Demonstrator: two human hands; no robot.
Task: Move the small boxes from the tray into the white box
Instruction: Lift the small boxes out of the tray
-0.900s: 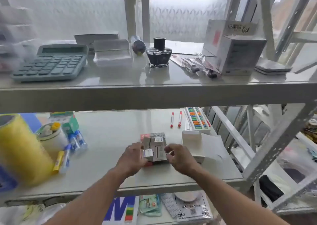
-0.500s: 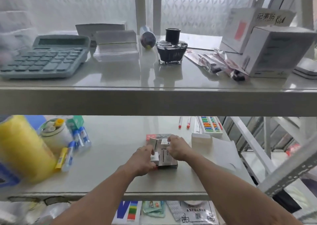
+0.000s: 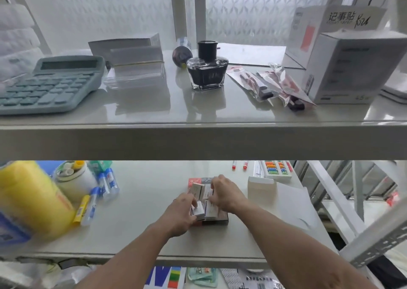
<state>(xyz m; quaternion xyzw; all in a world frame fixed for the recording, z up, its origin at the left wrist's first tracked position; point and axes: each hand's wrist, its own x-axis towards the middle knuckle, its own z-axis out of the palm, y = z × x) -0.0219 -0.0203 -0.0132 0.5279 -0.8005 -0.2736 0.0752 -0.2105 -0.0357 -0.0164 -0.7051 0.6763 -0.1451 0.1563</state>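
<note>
On the lower shelf (image 3: 143, 200), several small boxes (image 3: 201, 193) are still stacked in the tray (image 3: 217, 219). The left hand (image 3: 180, 216) is closed in a grip on one small box; the right hand (image 3: 224, 193) is pinched on another. The white box (image 3: 262, 189) stands just beside, right. Nothing appears moved yet.
</note>
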